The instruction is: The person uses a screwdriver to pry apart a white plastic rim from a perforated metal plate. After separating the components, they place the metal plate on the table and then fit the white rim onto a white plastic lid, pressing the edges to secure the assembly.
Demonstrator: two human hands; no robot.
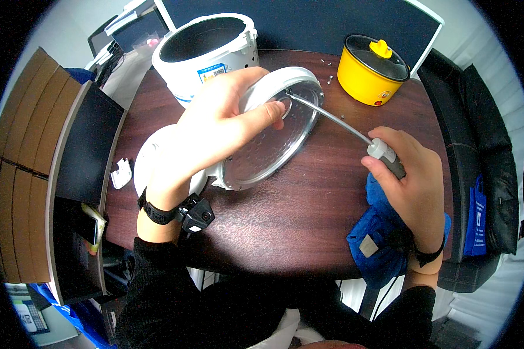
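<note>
My left hand grips the rim of a white rice cooker lid, its thumb bent over the edge. The lid is tilted up, and its shiny metal inner side faces right. In my right hand is a screwdriver with a grey handle, fingers wrapped round it. Its tip meets the lid's upper rim just beside my left thumb; any screw there is too small to make out. Behind my left hand stands the white rice cooker body, its top uncovered and dark inside. A rounded white part is partly hidden by my left wrist.
At the back right stands a yellow pot with a dark lid. Several small screws lie beside it. A blue cloth rests under my right wrist, and a small white plastic piece lies near the table's left edge.
</note>
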